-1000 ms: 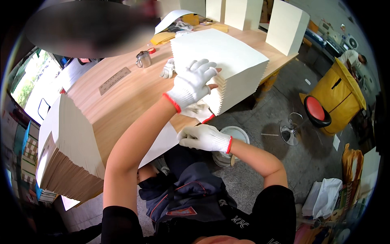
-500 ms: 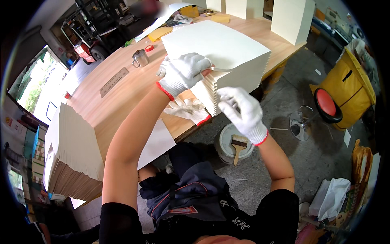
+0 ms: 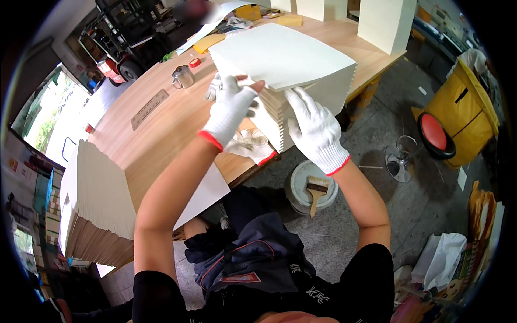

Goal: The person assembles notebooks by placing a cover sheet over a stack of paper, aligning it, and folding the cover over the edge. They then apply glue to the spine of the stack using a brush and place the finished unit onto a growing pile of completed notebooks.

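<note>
Left hand, in a white knitted glove with a bare thumb tip, is being held just beside the stack's near-left side; the thumb is being kept apart from the partly curled fingers, and whether a sheet edge is being pinched cannot be told. At about five o'clock from it, a loose glove is being carried near the edge of the wooden desk.

Farther right, a tall stack of pale sheets is being supported by the desk, lying between one and two o'clock from the left hand and at eleven from the right. Its near corner is being pointed toward six o'clock; which way its long axis is running cannot be told surely.

By the right hand, also gloved, the top edge beside that corner is being touched with straightened fingers, the thumb being held away below; this hand is being kept nearer the corner. At six o'clock beneath, a brush is being held up by a pail on the floor.
</note>
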Motion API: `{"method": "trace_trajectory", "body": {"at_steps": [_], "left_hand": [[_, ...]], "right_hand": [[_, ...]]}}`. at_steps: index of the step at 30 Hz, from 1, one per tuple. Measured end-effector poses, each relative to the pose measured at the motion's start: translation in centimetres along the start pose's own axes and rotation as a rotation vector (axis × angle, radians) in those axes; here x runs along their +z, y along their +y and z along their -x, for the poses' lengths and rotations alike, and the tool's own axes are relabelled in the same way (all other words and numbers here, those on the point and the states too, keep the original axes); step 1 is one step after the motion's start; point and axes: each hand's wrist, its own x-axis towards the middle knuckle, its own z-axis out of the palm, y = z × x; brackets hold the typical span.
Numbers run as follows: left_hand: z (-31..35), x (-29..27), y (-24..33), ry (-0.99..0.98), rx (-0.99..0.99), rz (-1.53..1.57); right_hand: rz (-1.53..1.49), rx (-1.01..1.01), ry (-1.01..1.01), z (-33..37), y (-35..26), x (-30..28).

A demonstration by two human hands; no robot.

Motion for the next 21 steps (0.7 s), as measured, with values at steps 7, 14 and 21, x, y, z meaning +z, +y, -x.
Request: {"method": "trace_trajectory", "body": {"at_steps": [7,14,21], "left_hand": [[-2.7,0.3,2.2,-0.248,-0.492,0.592],[-3.6,2.0,2.4,-0.022,-0.527,0.662],[-0.1,-8.5,0.7,0.065,-0.446,0.767]], "right_hand": [[0.009,-0.018,-0.039,0.2,0.7,0.1],[0.25,0.205,-0.306,-0.8,13.0,-0.1],[-0.882,0.872,-0.083,-2.5,10.4,-2.3]]}}
